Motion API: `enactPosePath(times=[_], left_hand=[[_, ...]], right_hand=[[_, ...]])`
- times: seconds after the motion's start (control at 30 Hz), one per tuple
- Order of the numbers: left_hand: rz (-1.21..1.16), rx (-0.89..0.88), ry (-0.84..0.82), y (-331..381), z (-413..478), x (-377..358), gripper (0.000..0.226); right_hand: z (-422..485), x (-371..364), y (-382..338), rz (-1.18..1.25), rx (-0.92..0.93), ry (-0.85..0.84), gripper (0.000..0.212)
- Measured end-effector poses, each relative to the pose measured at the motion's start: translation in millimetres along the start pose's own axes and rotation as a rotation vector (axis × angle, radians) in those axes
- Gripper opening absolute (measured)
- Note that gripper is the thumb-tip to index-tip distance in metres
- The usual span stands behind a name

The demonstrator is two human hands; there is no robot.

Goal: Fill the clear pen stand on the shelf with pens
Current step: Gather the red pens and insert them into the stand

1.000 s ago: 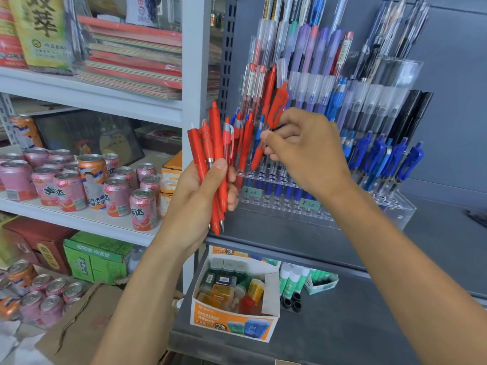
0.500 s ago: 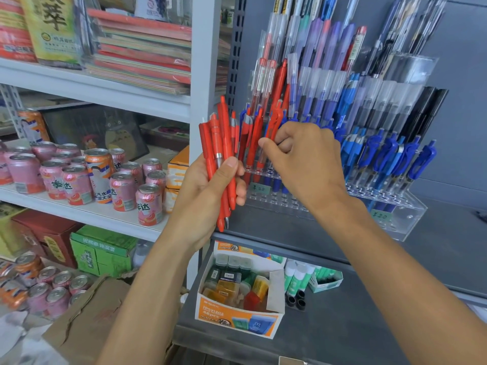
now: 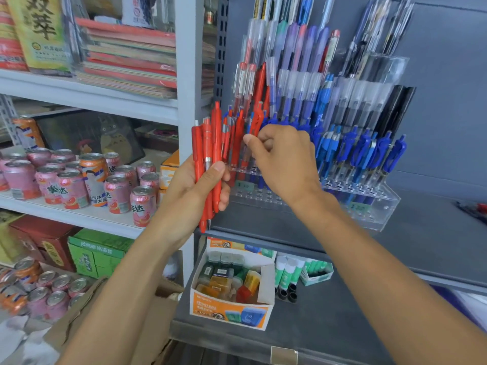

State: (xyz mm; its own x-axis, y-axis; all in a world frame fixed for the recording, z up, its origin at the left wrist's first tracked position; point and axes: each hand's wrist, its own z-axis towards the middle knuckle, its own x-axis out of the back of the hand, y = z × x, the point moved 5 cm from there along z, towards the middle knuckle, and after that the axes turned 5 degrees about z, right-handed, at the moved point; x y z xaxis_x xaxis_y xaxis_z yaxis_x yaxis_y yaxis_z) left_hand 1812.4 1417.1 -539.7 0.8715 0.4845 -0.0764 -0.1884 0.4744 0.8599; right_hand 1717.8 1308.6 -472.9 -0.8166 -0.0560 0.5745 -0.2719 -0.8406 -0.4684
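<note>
Several red pens (image 3: pixel 208 164) are gripped in your left hand (image 3: pixel 192 198) as reserve stock, while your right hand (image 3: pixel 287 164) pinches one red pen (image 3: pixel 257 121) upright at the clear pen stand (image 3: pixel 382 204), centre frame, evidently for slotting.

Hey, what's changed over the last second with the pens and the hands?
The right hand lowered the red pen it pinches, tip down, into the left end of the clear pen stand. It has not let go. The left hand still grips its bundle of red pens; the stand stayed put.
</note>
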Motion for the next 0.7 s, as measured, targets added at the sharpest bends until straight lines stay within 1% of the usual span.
enactPosePath(times=[0.07, 0.2, 0.4, 0.43, 0.5, 0.6, 0.7], left_hand=[[0.035, 0.010, 0.006, 2.9, -2.9, 4.6, 0.017], [0.100, 0.017, 0.042, 12.0, -3.0, 8.2, 0.015], [0.146, 0.023, 0.054, 25.7, 1.6, -1.2, 0.020], [0.141, 0.029, 0.060, 27.5, 2.3, -2.8, 0.020], [0.127, 0.041, 0.075, 30.7, 2.4, -6.5, 0.019], [0.110, 0.062, 0.079, 34.4, -0.2, -15.1, 0.015], [0.098, 0.099, 0.072, 35.7, -4.5, -24.6, 0.013]], right_hand=[[1.3, -2.9, -1.2, -0.015, 0.004, -0.015, 0.041], [4.6, -8.2, -2.3, -0.081, -0.021, -0.106, 0.036], [-0.2, -4.4, -10.2, -0.171, -0.035, -0.145, 0.030], [-1.0, -3.8, -9.1, -0.145, -0.046, -0.160, 0.029], [-3.5, 1.3, -3.4, -0.016, -0.092, -0.174, 0.027], [-11.0, 17.0, 4.2, 0.134, -0.126, -0.147, 0.024], [-22.0, 29.2, 5.8, 0.403, -0.118, -0.089, 0.017]])
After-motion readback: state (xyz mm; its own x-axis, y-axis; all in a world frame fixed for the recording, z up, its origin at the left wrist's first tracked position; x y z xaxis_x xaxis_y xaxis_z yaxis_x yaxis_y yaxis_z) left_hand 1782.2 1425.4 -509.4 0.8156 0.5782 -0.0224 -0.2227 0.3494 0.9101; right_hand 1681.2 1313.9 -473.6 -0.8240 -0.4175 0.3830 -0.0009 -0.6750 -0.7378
